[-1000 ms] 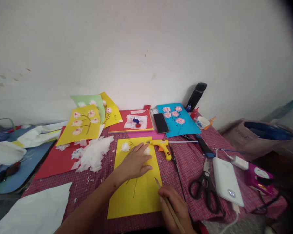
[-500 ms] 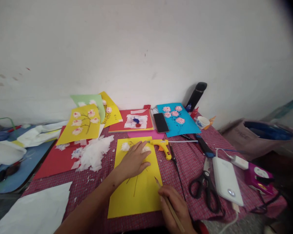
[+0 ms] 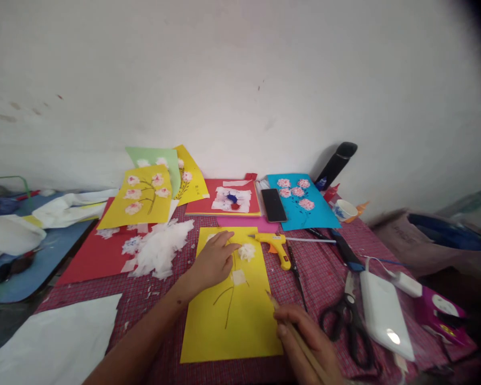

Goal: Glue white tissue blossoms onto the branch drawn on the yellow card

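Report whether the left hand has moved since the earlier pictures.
Yes: the left hand has shifted left, away from the yellow glue gun.

Your left hand [image 3: 210,264] covers the upper left of the yellow sheet [image 3: 220,345], hiding all but a sliver of a white tuft [image 3: 210,237]. Your right hand [image 3: 307,339], at the sheet's lower right, runs off the view's bottom edge, and the far end of your slim tool [image 3: 273,301] is out of sight. Left of the sheet, a white paper [image 3: 58,342] is cut off; beyond the sheet's top left, writing on a flower card [image 3: 191,187] is too small to read. To the sheet's right, glare hides the display [image 3: 393,336] of the power bank [image 3: 385,307].
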`<control>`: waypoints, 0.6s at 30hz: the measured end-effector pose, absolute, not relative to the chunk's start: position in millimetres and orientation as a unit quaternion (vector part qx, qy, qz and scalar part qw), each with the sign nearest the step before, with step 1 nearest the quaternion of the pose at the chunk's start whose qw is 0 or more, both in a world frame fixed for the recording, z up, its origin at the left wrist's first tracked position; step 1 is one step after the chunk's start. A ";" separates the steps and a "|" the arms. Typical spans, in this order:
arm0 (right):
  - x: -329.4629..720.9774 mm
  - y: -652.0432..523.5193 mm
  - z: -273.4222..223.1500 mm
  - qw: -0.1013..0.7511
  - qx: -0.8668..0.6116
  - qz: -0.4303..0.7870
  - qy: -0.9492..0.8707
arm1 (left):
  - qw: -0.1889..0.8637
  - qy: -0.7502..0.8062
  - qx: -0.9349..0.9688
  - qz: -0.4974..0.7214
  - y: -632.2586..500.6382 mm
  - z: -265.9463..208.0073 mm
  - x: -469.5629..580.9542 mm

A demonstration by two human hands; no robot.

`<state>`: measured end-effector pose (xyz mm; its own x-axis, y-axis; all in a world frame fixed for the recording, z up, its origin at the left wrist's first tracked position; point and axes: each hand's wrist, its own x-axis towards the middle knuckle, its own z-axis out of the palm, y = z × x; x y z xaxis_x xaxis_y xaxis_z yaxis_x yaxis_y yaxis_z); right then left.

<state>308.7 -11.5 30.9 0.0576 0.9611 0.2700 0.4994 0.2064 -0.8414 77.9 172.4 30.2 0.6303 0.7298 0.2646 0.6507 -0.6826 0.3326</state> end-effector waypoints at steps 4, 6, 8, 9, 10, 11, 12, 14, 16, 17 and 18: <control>333.0 28.3 68.2 0.411 -0.573 0.214 -0.676 | 0.105 0.382 0.897 0.194 183.7 29.4 81.4; 341.5 58.9 79.8 0.381 -0.577 0.200 -0.694 | 0.097 0.375 0.900 0.200 189.9 28.8 80.8; 343.3 90.6 84.8 0.356 -0.571 0.211 -0.709 | 0.088 0.378 0.895 0.220 193.8 26.9 79.8; 341.7 105.2 84.9 0.343 -0.565 0.227 -0.715 | 0.085 0.383 0.889 0.237 194.5 25.4 79.4; 338.7 118.4 83.8 0.336 -0.562 0.242 -0.716 | 0.082 0.387 0.883 0.253 194.6 23.6 79.0; 334.8 130.0 81.7 0.329 -0.559 0.256 -0.717 | 0.080 0.388 0.879 0.267 194.2 21.7 78.8; 330.3 139.9 79.2 0.325 -0.556 0.265 -0.718 | 0.079 0.387 0.877 0.274 193.4 19.8 78.7; 321.2 155.5 74.3 0.314 -0.552 0.269 -0.724 | 0.081 0.386 0.879 0.267 191.9 16.9 79.0; 313.7 166.5 71.3 0.298 -0.543 0.269 -0.737 | 0.091 0.390 0.883 0.245 191.3 15.7 80.3; 310.9 170.6 70.5 0.288 -0.539 0.270 -0.744 | 0.098 0.392 0.885 0.233 191.4 15.6 81.3; 308.6 173.9 70.1 0.280 -0.535 0.271 -0.750 | 0.104 0.393 0.886 0.222 191.5 15.8 82.3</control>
<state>308.6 173.9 70.1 -0.2710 0.9538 0.1300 0.6494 0.2808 -0.7067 82.3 191.5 15.8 0.5933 0.7425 0.3110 0.6498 -0.6698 0.3594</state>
